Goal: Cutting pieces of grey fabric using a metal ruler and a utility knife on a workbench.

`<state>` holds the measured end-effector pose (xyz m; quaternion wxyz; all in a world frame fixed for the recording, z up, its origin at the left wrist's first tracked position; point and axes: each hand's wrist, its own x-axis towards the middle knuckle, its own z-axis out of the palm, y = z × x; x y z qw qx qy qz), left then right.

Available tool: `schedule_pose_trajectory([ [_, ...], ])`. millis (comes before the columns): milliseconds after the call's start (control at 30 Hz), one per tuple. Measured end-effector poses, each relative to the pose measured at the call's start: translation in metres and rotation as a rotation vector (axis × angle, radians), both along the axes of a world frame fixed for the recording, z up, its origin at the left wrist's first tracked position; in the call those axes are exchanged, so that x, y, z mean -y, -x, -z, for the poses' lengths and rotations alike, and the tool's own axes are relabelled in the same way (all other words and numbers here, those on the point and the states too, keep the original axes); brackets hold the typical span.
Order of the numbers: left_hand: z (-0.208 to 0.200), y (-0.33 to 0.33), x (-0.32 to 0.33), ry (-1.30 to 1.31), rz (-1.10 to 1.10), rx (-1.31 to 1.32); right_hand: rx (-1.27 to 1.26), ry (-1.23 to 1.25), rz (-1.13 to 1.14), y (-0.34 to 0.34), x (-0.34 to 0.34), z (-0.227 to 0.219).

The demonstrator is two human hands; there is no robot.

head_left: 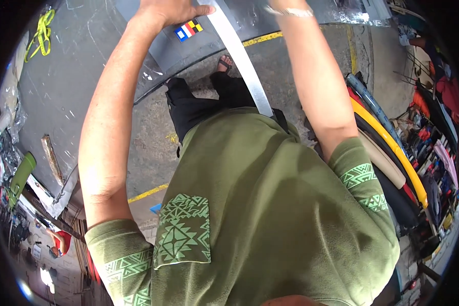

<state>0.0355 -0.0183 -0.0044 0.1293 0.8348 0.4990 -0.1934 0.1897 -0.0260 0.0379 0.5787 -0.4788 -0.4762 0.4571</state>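
At the top edge my left hand (172, 9) rests on the table, partly cut off, its thumb stretched out onto a long silver metal straightedge (239, 53). That strip runs from the table over its edge toward my waist. Beneath the hand lies a grey sheet (166, 48) with a small sticker of coloured flag patterns (188, 30) on it. My right hand (289, 5) is over the table to the right of the strip, smeared by motion and mostly out of the picture, so its fingers are hidden.
A yellow strap or tape (42, 34) lies on the dark table (81, 56) at far left. Rolls of material, one yellow (392, 143), stand at my right. A green roll (21, 178) and a worn stick (51, 158) are at left. Another person in red (62, 242) appears lower left.
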Motion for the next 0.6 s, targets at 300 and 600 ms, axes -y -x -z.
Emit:
schedule_pose_trajectory([
  [300,0.035,0.018,0.004,-0.176,0.009,0.129,-0.244,0.432,0.22,-0.126,0.159,0.016],
  [600,0.03,0.02,0.004,-0.157,0.028,0.179,-0.709,0.593,-0.307,-0.066,0.245,0.042],
])
